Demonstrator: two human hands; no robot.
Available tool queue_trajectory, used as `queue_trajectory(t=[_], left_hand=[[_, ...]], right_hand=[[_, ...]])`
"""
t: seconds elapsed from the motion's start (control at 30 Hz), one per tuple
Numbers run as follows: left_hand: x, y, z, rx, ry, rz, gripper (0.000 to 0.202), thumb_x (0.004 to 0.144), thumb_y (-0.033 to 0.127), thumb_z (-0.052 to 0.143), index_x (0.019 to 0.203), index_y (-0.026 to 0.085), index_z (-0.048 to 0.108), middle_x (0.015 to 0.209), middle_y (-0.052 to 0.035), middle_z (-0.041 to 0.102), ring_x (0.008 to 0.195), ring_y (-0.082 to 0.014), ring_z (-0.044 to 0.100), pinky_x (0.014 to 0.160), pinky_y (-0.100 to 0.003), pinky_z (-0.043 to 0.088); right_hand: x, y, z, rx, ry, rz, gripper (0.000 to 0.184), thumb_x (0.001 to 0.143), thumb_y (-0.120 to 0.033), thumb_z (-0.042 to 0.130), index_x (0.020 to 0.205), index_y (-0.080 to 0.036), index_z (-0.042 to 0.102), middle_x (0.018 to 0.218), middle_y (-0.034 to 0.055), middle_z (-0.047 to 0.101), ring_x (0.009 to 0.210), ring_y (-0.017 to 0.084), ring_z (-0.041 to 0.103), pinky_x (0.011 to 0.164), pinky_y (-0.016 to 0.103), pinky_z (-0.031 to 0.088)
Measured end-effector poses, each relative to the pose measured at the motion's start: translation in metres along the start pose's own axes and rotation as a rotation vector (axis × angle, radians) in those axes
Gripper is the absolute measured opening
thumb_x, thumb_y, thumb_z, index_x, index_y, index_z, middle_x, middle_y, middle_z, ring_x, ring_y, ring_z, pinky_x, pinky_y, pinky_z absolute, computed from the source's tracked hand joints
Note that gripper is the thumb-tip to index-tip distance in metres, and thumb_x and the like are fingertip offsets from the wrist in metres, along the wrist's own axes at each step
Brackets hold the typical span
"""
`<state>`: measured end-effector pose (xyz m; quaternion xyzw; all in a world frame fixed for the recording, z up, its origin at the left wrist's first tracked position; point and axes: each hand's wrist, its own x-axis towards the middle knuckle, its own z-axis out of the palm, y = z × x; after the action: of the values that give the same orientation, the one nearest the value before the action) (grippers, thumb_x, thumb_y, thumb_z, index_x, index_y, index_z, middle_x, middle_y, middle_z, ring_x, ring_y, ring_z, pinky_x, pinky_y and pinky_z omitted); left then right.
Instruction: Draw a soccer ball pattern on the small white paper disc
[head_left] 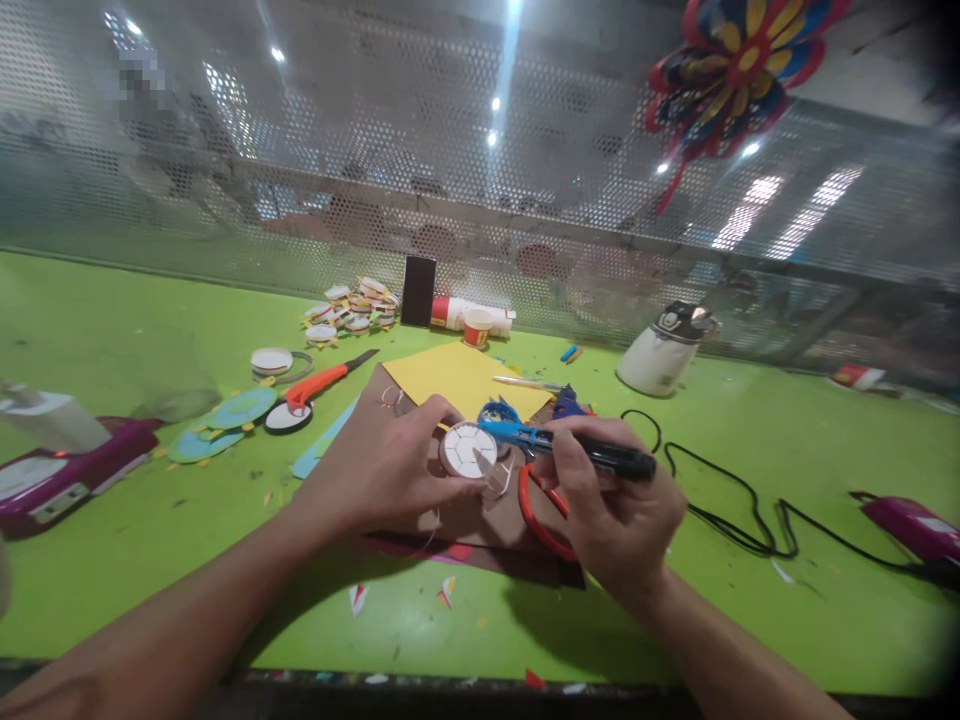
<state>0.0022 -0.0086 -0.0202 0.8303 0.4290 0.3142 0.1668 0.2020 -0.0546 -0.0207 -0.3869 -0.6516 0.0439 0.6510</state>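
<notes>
My left hand (405,450) pinches a small round white disc (469,450) by its rim, thumb below and fingers above. Dark lines divide the disc's face into panels, and a yellow tab sticks out on its left. In my right hand (611,510) is a black marker pen (611,455), slanted toward the disc. A blue length (510,432) continues in line with the pen and reaches close to the disc; the exact tip is hard to make out. Beneath my right hand lies a red-orange loop-shaped handle (536,515). Brown card (480,525) spreads under both hands.
Yellow paper (442,375), a blue tape roll (499,412) and an orange-handled cutter (319,383) lie around my hands. Several finished discs (352,310) are piled behind, near a phone (418,290) and paper cups (477,328). A white kettle (660,355) and black cable (739,535) are right.
</notes>
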Motion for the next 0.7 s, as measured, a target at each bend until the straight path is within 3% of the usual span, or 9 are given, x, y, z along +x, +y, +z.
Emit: queue_trajectory(t=[0.13,0.47,0.7], left_hand=[[-0.0008,0.0007,-0.0005,0.056,-0.023,0.0,0.044,0.075,0.052,0.07,0.105,0.023,0.058,0.101,-0.0072,0.068,0.091,-0.0263,0.064,0.074,-0.036,0.05],[-0.001,-0.0028,0.0011,0.073,-0.011,0.02,0.043,0.075,0.051,0.071,0.105,0.024,0.058,0.098,-0.006,0.069,0.091,-0.0256,0.064,0.076,-0.035,0.05],[-0.0007,-0.0007,0.001,0.034,-0.013,-0.004,0.041,0.073,0.049,0.072,0.103,0.024,0.058,0.097,-0.0052,0.068,0.089,-0.0254,0.063,0.075,-0.036,0.05]], right_hand=[[0.0011,0.0015,0.0006,-0.033,-0.032,-0.013,0.004,0.085,-0.022,0.067,0.089,-0.022,0.068,0.074,-0.0001,0.071,0.054,0.012,0.065,0.049,0.024,0.053],[0.0068,-0.004,0.002,-0.086,-0.103,-0.078,0.006,0.083,-0.017,0.065,0.088,-0.018,0.066,0.08,0.0018,0.072,0.071,0.012,0.068,0.068,0.024,0.057],[0.0054,-0.0069,0.0003,-0.047,-0.137,-0.062,0.007,0.083,-0.015,0.065,0.089,-0.017,0.066,0.079,-0.0003,0.07,0.069,0.009,0.067,0.067,0.019,0.055]])
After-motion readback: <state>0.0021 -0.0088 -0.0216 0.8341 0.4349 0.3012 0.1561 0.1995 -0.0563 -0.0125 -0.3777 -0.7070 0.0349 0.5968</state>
